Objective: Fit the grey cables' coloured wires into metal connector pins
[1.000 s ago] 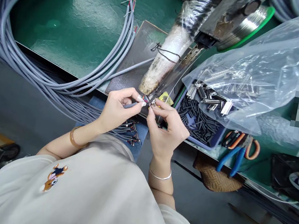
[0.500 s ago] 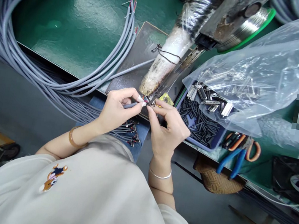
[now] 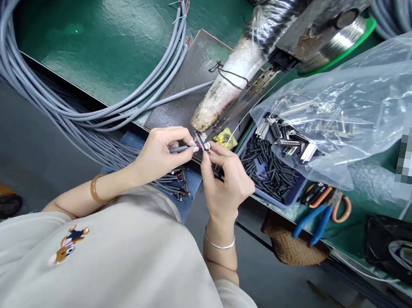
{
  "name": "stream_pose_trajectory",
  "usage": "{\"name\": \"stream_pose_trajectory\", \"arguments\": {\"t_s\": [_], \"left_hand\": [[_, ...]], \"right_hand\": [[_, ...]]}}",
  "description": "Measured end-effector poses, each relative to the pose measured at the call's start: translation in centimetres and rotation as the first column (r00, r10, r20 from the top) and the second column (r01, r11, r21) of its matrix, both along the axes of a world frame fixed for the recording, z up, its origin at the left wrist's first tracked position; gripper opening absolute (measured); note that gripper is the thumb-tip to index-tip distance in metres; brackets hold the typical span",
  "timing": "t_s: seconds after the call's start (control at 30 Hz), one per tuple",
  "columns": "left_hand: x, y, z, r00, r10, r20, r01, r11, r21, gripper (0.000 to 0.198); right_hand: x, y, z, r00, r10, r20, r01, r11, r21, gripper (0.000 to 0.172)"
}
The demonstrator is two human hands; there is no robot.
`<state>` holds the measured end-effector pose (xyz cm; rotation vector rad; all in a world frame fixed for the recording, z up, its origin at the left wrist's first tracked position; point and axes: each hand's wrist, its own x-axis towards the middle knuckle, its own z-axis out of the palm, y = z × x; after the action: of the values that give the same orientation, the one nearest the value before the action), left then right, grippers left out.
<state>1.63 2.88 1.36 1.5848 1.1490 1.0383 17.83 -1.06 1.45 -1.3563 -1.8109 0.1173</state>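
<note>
My left hand (image 3: pixel 164 154) pinches the end of a grey cable (image 3: pixel 178 149) near the table edge, its coloured wires spread at a small metal connector (image 3: pixel 202 141). Thumb and fingers of my right hand (image 3: pixel 229 179) are closed on the connector's right side. Just above the fingertips is the tip of a white, scorched wrapped tube (image 3: pixel 207 114), with a thin metal tool (image 3: pixel 241 99) beside it. A yellow piece (image 3: pixel 226 137) lies right of the connector on the dark board (image 3: pixel 186 87).
Grey cables (image 3: pixel 76 123) run along the left. At the right are a blue tray (image 3: pixel 285 202) of black sleeves, connectors in a plastic bag (image 3: pixel 342 103), blue-handled pliers (image 3: pixel 314 221), a solder spool (image 3: pixel 337 44) and a black fan-like device (image 3: pixel 407 253). Wired connectors (image 3: pixel 182 187) lie over my lap.
Both hands have shifted slightly down and left, and the connector between them shows more clearly. The yellow piece is less covered by my right hand.
</note>
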Motion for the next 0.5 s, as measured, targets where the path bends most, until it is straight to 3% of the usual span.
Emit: {"name": "stream_pose_trajectory", "arguments": {"t_s": [0.37,0.5], "left_hand": [[-0.1,-0.8,0.0,0.998,-0.031,-0.056,0.039,0.989,0.141,0.011],[0.0,-1.4,-0.4,0.999,0.004,-0.034,-0.001,0.995,0.102,0.007]], "right_hand": [[0.0,-0.9,-0.5,0.992,-0.052,0.115,0.041,0.995,0.094,0.01],[-0.1,-1.4,-1.1,0.993,-0.071,0.093,0.063,0.994,0.087,0.009]]}}
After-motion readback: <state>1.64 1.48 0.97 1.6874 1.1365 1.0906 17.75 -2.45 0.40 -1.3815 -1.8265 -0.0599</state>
